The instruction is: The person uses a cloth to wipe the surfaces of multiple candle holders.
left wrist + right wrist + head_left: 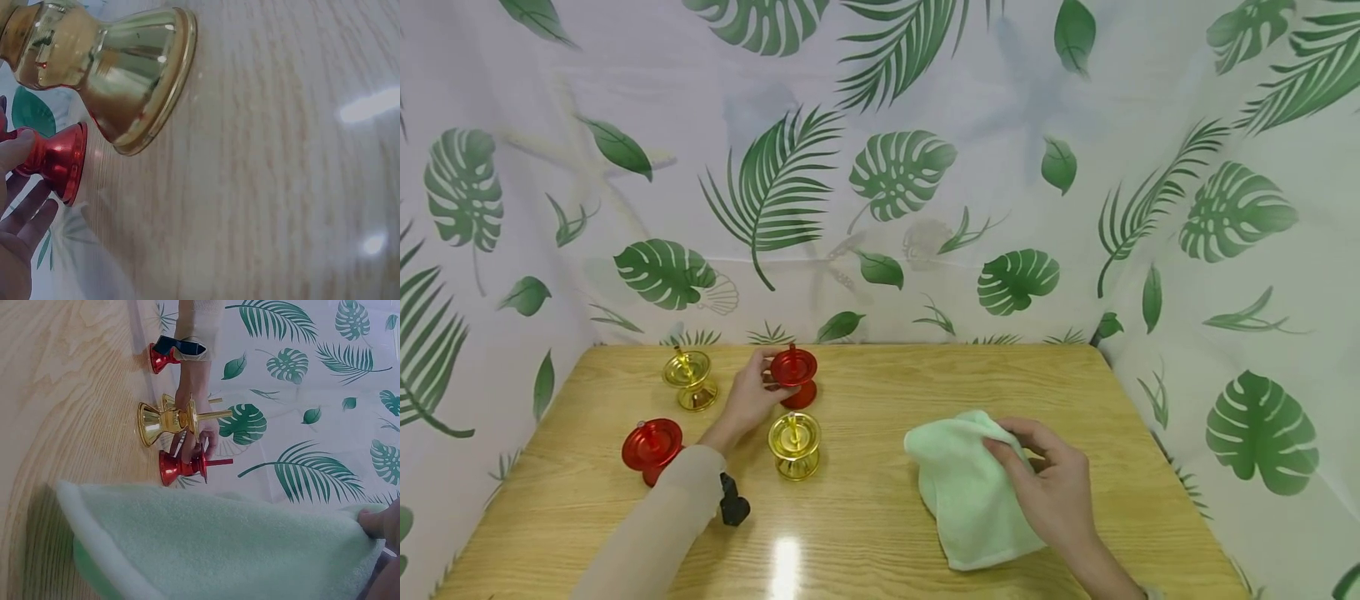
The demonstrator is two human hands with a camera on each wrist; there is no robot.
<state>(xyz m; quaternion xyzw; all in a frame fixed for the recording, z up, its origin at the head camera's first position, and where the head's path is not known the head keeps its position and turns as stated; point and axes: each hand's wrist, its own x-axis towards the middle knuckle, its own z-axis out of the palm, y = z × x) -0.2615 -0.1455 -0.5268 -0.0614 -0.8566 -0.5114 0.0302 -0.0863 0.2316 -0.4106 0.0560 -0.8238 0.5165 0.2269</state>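
My left hand (752, 390) is at the back of the table, its thumb and fingers around the stem of a red metal candle holder (794, 367) with a dish and a thin central post. That holder's base appears to stand on the tabletop in the left wrist view. A gold candle holder (794, 446) stands just in front of it, apart from the hand. On the right, my right hand (1054, 479) pinches a pale green towel (973, 492) by its upper edge. The towel hangs down in folds; in the right wrist view the thumb (373, 524) presses on its corner.
A second gold candle holder (691, 379) stands at the back left. Another red one (652, 446) is nearer the front, partly behind the left forearm. A black strap mount (732, 502) sits on the left wrist. Leaf-patterned fabric (895, 175) encloses the wooden table (865, 517).
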